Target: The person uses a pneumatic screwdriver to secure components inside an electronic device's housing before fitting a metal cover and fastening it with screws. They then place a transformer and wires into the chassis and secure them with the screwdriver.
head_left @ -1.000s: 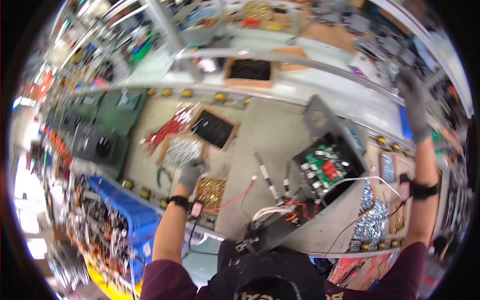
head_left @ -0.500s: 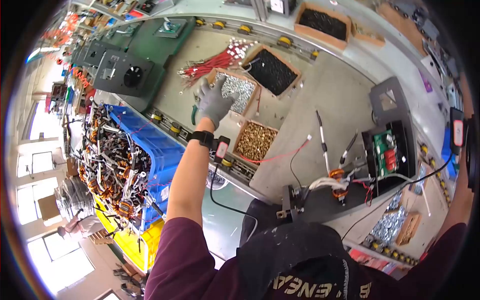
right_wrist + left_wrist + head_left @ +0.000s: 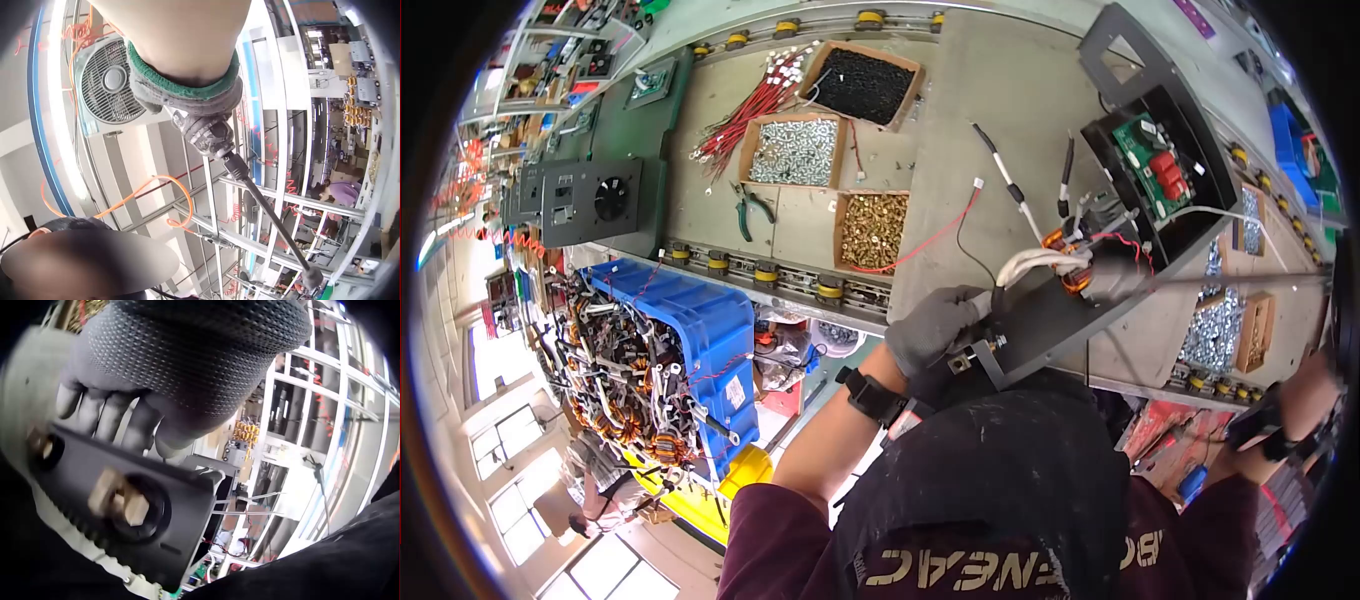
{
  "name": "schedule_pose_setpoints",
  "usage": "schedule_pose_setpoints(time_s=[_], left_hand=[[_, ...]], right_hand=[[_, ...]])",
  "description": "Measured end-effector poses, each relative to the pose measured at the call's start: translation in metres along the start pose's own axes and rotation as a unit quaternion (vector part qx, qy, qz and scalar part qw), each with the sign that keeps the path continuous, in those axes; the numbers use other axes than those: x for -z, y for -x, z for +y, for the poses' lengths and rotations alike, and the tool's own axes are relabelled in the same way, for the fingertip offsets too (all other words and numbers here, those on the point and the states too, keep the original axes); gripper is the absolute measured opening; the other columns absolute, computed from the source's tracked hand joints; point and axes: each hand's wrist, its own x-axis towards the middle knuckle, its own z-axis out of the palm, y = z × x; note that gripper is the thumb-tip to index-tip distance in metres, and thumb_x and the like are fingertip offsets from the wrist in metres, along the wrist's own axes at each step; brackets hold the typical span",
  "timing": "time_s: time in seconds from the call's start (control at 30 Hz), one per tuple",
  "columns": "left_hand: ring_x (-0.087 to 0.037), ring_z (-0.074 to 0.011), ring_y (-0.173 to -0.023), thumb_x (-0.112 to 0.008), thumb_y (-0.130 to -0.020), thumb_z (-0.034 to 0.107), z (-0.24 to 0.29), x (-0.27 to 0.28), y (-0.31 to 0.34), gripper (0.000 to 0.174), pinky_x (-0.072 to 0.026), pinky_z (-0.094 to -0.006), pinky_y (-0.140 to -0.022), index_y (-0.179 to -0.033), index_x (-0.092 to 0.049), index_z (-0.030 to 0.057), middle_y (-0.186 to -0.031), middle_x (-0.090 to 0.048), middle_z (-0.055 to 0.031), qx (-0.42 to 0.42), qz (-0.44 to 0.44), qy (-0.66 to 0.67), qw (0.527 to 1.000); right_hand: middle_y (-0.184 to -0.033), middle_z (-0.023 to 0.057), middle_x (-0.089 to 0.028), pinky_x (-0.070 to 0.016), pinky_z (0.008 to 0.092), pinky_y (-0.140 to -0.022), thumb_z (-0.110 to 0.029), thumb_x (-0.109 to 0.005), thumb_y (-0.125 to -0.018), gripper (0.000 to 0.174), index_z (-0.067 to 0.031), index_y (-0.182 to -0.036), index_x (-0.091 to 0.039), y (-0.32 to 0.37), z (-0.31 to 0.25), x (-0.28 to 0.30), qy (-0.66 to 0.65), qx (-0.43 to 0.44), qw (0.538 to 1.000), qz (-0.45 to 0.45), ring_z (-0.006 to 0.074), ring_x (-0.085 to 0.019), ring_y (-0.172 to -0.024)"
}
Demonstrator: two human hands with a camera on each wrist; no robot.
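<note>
At the near end of a dark metal case (image 3: pixel 1060 325), my gloved left hand (image 3: pixel 940 325) grips the edge. In the left wrist view, the fingers of that left hand (image 3: pixel 181 362) go behind a black panel (image 3: pixel 75 469) bearing a copper-coloured bolt (image 3: pixel 119 497). My gloved right hand (image 3: pixel 194 103) is wrapped round a tool with a long thin shaft (image 3: pixel 275 219). That shaft (image 3: pixel 1230 280) reaches in blurred from the head view's right edge, where the hand is not clearly visible. Within the case are a green circuit board (image 3: pixel 1145 160) and a copper-wound coil (image 3: pixel 1070 262).
Trays of silver parts (image 3: pixel 792 150), brass parts (image 3: pixel 873 230) and black parts (image 3: pixel 862 85) lie left of the case. Nearby are red wires (image 3: pixel 745 120) and green-handled pliers (image 3: pixel 745 212). A blue crate (image 3: pixel 720 330) of wired coils stands below the bench edge.
My left hand has moved from over the silver-parts tray to the case's near end and taken hold there. My right forearm has come lower, and a tool shaft has entered the head view.
</note>
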Motion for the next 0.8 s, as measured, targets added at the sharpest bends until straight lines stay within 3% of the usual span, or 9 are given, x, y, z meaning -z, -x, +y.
schedule_pose_setpoints(time_s=[0.07,0.13,0.2,0.33,0.4,0.53,0.6,0.7,0.8], left_hand=[[-0.058,-0.0093,-0.081,-0.056,-0.09,0.022,-0.007,0.001,-0.009,0.034,-0.0465,-0.023,-0.072,-0.111,-0.061,-0.0042,-0.092,-0.063,-0.0052,-0.021,-0.034,0.052,0.998],[-0.058,-0.0085,-0.077,-0.056,-0.088,0.02,-0.009,0.004,-0.012,0.033,-0.0464,-0.0222,-0.07,-0.109,-0.062,-0.0041,-0.089,-0.064,-0.0043,-0.006,-0.015,0.024,1.0],[-0.056,-0.0062,-0.069,-0.056,-0.082,0.015,-0.002,0.003,-0.011,0.029,-0.0457,-0.0203,-0.062,-0.102,-0.064,-0.004,-0.082,-0.064,-0.0029,0.005,0.027,-0.049,0.998],[-0.055,-0.0058,-0.067,-0.057,-0.082,0.016,-0.005,-0.002,-0.018,0.027,-0.0446,-0.0199,-0.06,-0.098,-0.065,-0.0037,-0.08,-0.063,-0.003,0.022,0.059,-0.052,0.997],[-0.047,-0.006,-0.049,-0.061,-0.078,0.014,-0.01,0.001,-0.024,0.02,-0.0354,-0.0221,-0.043,-0.087,-0.066,-0.0035,-0.067,-0.059,-0.0032,0.018,0.101,-0.077,0.992],[-0.046,-0.0061,-0.049,-0.063,-0.079,0.017,-0.011,0.002,-0.027,0.021,-0.0366,-0.0234,-0.043,-0.085,-0.066,-0.0033,-0.064,-0.057,-0.002,-0.01,0.105,-0.145,0.984],[-0.054,-0.0058,-0.072,-0.061,-0.085,0.021,-0.014,0.01,-0.027,0.031,-0.0441,-0.0213,-0.065,-0.102,-0.064,-0.0042,-0.084,-0.063,-0.0028,0.021,0.02,-0.097,0.995],[-0.05,-0.0064,-0.057,-0.065,-0.082,0.021,-0.01,0.009,-0.017,0.026,-0.042,-0.0241,-0.052,-0.092,-0.066,-0.0035,-0.068,-0.059,-0.0012,0.012,-0.014,-0.027,0.999],[-0.051,-0.0069,-0.059,-0.066,-0.082,0.019,-0.008,0.001,-0.021,0.026,-0.0431,-0.0236,-0.055,-0.094,-0.065,-0.0042,-0.07,-0.059,-0.0013,-0.017,-0.037,0.041,0.998]], right_hand=[[-0.109,0.0063,-0.065,-0.0461,0.0408,-0.09,-0.025,-0.062,-0.084,0.029,-0.0092,-0.109,-0.06,0.013,0.038,0.004,0.019,0.059,0.962,0.265,0.02,-0.062,-0.093],[-0.106,0.0058,-0.06,-0.045,0.037,-0.087,-0.03,-0.058,-0.088,0.035,-0.0071,-0.115,-0.055,0.047,0.067,0.024,0.068,0.013,0.944,0.321,0.0193,-0.058,-0.095],[-0.094,0.0114,-0.065,-0.0498,0.0338,-0.083,-0.022,-0.049,-0.095,0.035,0.0024,-0.119,-0.051,0.077,0.077,0.069,0.104,-0.066,0.99,0.068,0.0203,-0.063,-0.089],[-0.093,0.0139,-0.064,-0.0525,0.0373,-0.087,-0.02,-0.047,-0.095,0.035,0.0063,-0.117,-0.052,0.092,0.098,0.096,0.058,-0.088,0.983,0.148,0.0231,-0.064,-0.088],[-0.093,0.0139,-0.064,-0.0524,0.0369,-0.087,-0.02,-0.047,-0.095,0.034,0.0065,-0.116,-0.053,0.092,0.105,0.094,0.038,-0.108,0.983,0.143,0.0228,-0.064,-0.088],[-0.094,0.0136,-0.064,-0.0546,0.0373,-0.084,-0.017,-0.049,-0.093,0.03,0.0056,-0.112,-0.055,0.093,0.121,0.107,0.039,-0.114,0.972,0.202,0.0199,-0.065,-0.084],[-0.093,0.013,-0.065,-0.0569,0.0377,-0.079,-0.015,-0.051,-0.093,0.027,0.0052,-0.11,-0.055,0.094,0.125,0.115,0.064,-0.105,0.957,0.264,0.018,-0.066,-0.079],[-0.088,0.0124,-0.065,-0.0568,0.0374,-0.079,-0.015,-0.051,-0.093,0.027,0.0061,-0.109,-0.055,0.089,0.13,0.105,0.086,-0.095,0.944,0.304,0.0182,-0.066,-0.078],[-0.091,0.0125,-0.066,-0.0568,0.0372,-0.079,-0.016,-0.051,-0.093,0.027,0.0052,-0.109,-0.055,0.088,0.13,0.111,0.042,-0.133,0.952,0.273,0.0179,-0.066,-0.079]])
